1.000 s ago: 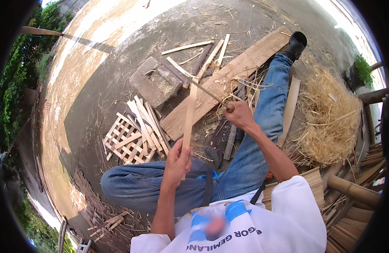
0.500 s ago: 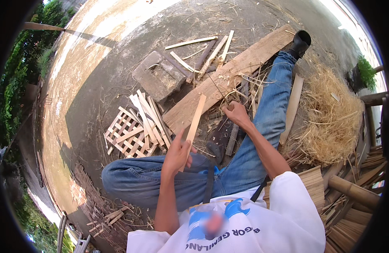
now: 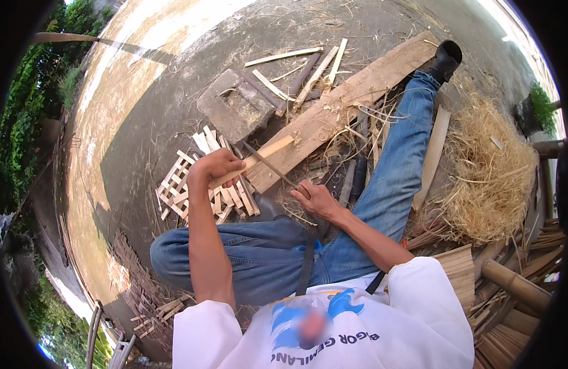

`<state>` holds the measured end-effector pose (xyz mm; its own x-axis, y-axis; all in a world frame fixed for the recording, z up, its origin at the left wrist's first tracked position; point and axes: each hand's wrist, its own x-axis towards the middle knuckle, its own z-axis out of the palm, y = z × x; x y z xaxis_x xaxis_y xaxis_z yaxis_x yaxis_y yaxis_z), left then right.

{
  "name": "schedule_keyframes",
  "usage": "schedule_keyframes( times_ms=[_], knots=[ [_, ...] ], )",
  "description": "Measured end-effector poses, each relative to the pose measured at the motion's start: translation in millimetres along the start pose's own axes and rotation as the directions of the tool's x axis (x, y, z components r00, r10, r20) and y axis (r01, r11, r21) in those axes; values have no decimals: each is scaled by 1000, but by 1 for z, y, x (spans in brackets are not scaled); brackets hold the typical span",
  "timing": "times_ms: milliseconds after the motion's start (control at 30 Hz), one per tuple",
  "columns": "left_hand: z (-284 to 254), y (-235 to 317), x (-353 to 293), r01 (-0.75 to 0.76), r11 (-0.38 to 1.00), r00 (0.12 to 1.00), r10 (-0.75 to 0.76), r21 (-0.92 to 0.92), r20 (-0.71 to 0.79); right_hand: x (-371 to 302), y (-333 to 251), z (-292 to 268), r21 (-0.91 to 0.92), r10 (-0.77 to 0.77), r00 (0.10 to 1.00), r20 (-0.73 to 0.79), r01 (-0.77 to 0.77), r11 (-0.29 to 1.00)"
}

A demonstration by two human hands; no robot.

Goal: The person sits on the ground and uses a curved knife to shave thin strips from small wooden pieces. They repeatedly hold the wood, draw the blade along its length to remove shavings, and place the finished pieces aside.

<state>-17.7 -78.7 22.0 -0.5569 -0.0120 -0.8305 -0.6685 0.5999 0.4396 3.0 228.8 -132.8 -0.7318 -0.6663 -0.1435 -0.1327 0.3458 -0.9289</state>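
My left hand (image 3: 217, 166) is closed on a flat, pale bamboo strip (image 3: 278, 146), whose far end lies over the long wooden plank (image 3: 364, 83). In my right hand (image 3: 316, 200) is a knife, its handle wrapped by my fingers. The narrow dark knife blade (image 3: 278, 171) points up and left and crosses the strip; I cannot tell whether it cuts in. Beneath and beside my left hand is a bundle of pale strips (image 3: 238, 197), next to a woven lattice of slats (image 3: 173, 184). Thin curled shavings (image 3: 333, 111) lie on the plank.
A rough concrete block (image 3: 231, 104) sits left of the plank, with loose sticks (image 3: 314, 77) beyond it. My stretched leg (image 3: 404, 141) runs along the plank's right side. A heap of fine shavings (image 3: 487, 178) lies farther right, above bamboo poles (image 3: 517, 286).
My left hand has moved up and left, tilting the strip from steep to slanted. My right hand has come left and down, bringing the knife across the strip.
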Motion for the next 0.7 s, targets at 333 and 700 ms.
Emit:
schedule_keyframes(
  times_ms=[333, 700],
  knots=[
    [1, -7, 1, 14, 999, 1000, -15, -39, -24, 17, 34, -14, -76, 266, 955, -133, -278, 958],
    [1, -14, 7, 31, 999, 999, -31, -29, -22, 11, 37, -13, -146, 252, 963, -92, -263, 954]
  ],
)
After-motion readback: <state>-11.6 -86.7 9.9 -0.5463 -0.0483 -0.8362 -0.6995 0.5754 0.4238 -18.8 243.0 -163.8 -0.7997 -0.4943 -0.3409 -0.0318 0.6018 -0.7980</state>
